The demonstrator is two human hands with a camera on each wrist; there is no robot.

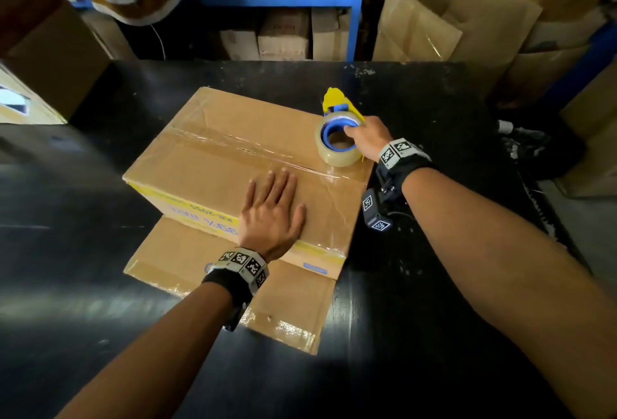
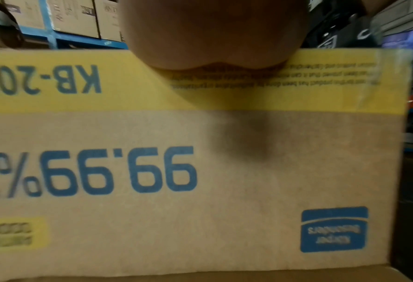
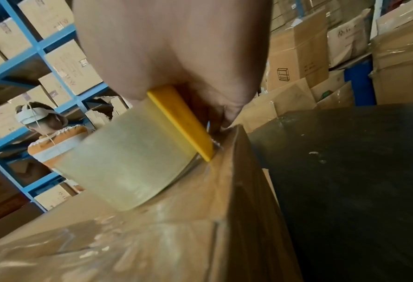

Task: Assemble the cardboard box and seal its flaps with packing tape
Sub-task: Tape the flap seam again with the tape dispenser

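A brown cardboard box (image 1: pixel 213 165) with a yellow band and blue print lies on the black table (image 1: pixel 434 285), its top flaps closed. A strip of clear tape (image 1: pixel 233 146) runs along the centre seam toward the right edge. My left hand (image 1: pixel 272 208) lies flat on the near top flap, fingers spread. My right hand (image 1: pixel 367 138) grips a yellow tape dispenser (image 1: pixel 340 111) carrying a clear tape roll (image 1: pixel 337 145) at the box's right edge. In the right wrist view the roll (image 3: pixel 128 162) and the dispenser's yellow blade guard (image 3: pixel 183 122) press on the box top near its corner. The left wrist view shows the box side (image 2: pixel 224 190).
A flat piece of cardboard (image 1: pixel 267 305) lies under the box toward me. Blue shelving (image 1: pixel 354 1) with cartons stands behind the table, and large open boxes (image 1: pixel 450 18) stand at the back right. Another person (image 3: pixel 49 129) stands by the shelves.
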